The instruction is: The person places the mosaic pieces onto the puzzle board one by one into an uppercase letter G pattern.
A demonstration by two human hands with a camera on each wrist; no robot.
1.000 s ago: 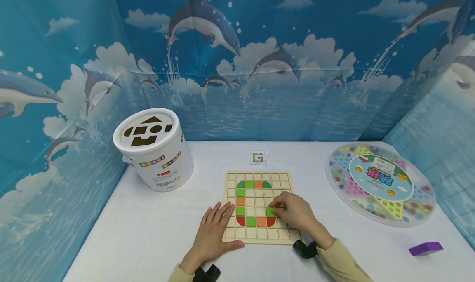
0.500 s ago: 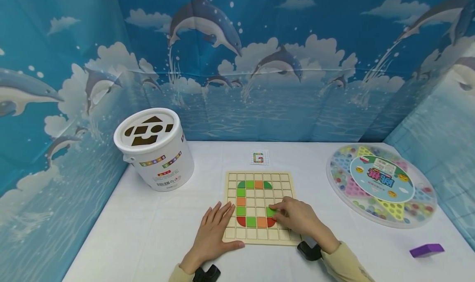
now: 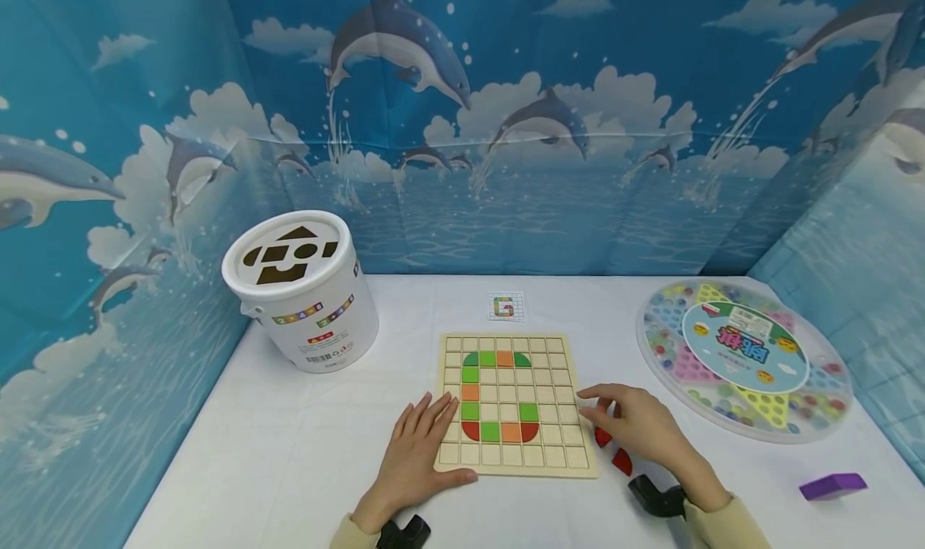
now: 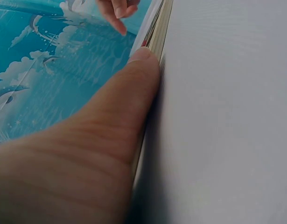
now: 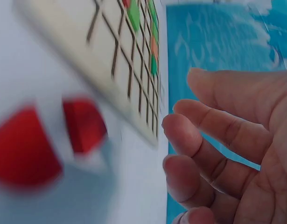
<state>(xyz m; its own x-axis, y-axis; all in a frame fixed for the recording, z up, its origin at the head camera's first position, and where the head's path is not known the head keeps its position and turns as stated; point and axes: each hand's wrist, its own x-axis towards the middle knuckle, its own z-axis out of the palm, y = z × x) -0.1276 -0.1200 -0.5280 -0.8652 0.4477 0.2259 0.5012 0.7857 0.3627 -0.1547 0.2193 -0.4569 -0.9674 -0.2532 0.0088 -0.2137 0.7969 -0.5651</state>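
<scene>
A wooden grid board lies on the white table with green, orange, dark green and red tiles set in its squares, forming an outline broken on the right. My left hand rests flat with spread fingers on the board's lower left edge; its thumb lies along the front edge in the left wrist view. Beyond the right edge, my right hand hovers with loosely bent fingers and nothing between them. Under it lie two red quarter-round pieces, seen larger as a red piece in the right wrist view.
A small pattern card lies behind the board. At the back left stands a white bucket with shape cut-outs in its lid. A round marble game board is at the right, and a purple block sits nearer the front.
My right hand has let go of the green square tile above the red corner and moved right, off the board, uncovering the two red pieces. My left hand has stayed put.
</scene>
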